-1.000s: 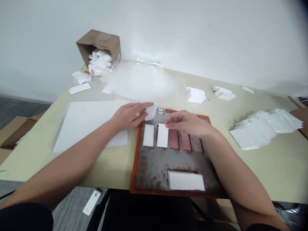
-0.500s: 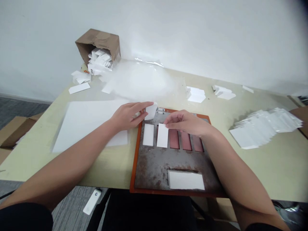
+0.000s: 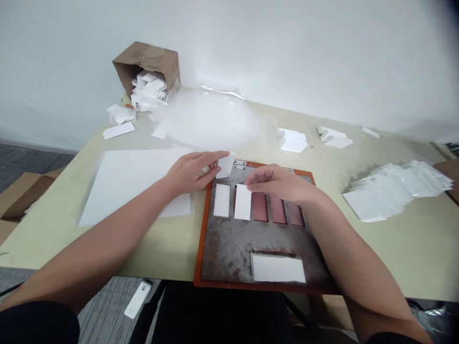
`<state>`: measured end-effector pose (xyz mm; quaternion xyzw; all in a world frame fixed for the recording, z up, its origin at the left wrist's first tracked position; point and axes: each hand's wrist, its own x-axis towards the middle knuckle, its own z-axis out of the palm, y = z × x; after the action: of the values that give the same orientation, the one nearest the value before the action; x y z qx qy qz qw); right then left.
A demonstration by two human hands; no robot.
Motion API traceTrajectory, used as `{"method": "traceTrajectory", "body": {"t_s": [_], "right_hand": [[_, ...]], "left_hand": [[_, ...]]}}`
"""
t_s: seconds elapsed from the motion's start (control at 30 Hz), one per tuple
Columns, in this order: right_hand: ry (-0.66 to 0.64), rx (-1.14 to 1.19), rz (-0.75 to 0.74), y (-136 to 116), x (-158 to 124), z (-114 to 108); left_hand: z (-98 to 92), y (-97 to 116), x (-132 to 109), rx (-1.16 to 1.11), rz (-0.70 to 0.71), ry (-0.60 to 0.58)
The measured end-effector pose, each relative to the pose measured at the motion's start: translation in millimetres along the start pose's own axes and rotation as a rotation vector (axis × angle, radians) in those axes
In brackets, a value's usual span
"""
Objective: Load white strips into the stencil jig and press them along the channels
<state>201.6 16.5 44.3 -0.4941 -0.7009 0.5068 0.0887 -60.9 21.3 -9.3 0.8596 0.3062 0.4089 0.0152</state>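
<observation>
My left hand (image 3: 195, 171) pinches a small stack of white cards (image 3: 225, 166) at the upper left corner of a hinged metal plate (image 3: 229, 243) with an orange-brown rim. My right hand (image 3: 274, 182) is closed on the top edge of one white card (image 3: 243, 203), which lies over the second slot from the left. Another white card (image 3: 222, 200) sits in the leftmost slot. Three slots further right show a reddish bottom (image 3: 260, 207). A white card stack (image 3: 278, 268) lies crosswise in the wide lower opening.
A cardboard box (image 3: 154, 55) full of white cards lies on its side at the back left. A large white sheet (image 3: 118, 186) lies left of the plate. Fanned cards (image 3: 394, 191) spread at the right; small piles (image 3: 292, 140) lie behind.
Almost nothing differs. Both hands keep their places and their hold on the white cards; the whole view has shifted very slightly.
</observation>
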Motion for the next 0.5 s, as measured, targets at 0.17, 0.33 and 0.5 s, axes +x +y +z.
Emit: {"method": "traceTrajectory", "body": {"t_s": [0.17, 0.33, 0.5], "right_hand": [[0.005, 0.010, -0.005, -0.8, -0.8, 0.3], [0.013, -0.002, -0.007, -0.9, -0.6, 0.4], [0.002, 0.001, 0.006, -0.9, -0.2, 0.8]], "left_hand": [[0.2, 0.4, 0.1, 0.003, 0.005, 0.007], [0.0, 0.9, 0.4, 0.007, -0.003, -0.006], [0.0, 0.4, 0.4, -0.001, 0.005, 0.004]]}}
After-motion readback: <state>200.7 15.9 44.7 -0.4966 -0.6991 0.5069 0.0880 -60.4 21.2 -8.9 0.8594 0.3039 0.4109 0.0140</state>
